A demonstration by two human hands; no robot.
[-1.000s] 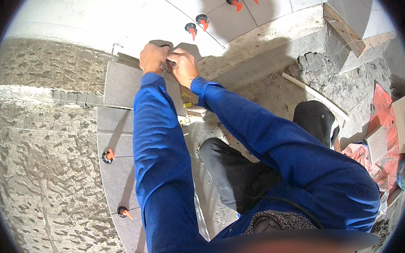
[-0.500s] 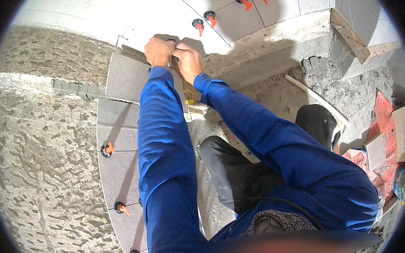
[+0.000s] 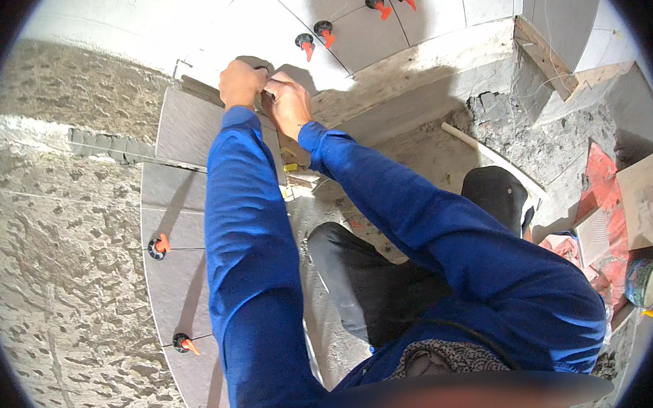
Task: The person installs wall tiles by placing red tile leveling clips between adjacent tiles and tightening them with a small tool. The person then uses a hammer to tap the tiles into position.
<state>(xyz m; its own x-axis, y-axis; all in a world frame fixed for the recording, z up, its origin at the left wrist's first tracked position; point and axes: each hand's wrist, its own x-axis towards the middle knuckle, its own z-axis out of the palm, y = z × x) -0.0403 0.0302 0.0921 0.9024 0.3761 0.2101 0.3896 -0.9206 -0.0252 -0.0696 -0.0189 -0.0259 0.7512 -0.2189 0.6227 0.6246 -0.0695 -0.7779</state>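
Observation:
Both arms reach far forward in blue sleeves, and my hands meet where the grey tiles of the left strip come up to the pale tiled surface. My left hand (image 3: 241,83) is closed, its fingers curled down over a small dark thing that is mostly hidden. Right beside it, my right hand (image 3: 289,105) is pinched toward the same spot, fingertips almost touching the left ones. A grey tile (image 3: 187,126) lies just left of my wrists. Black levelling knobs with orange handles stand along the joints, such as this levelling knob (image 3: 305,47) right of my hands.
A rough, chipped cement surface (image 3: 61,272) stretches along the left. More levelling knobs (image 3: 159,247) sit on the left tile strip. A pale stick (image 3: 492,160) leans across the corner at right. Red sheeting (image 3: 598,187) and a tub (image 3: 644,283) lie at far right.
The whole view has shifted slightly, so everything sits a little further left. My hands stay together at the same spot, with barely any change in their grip.

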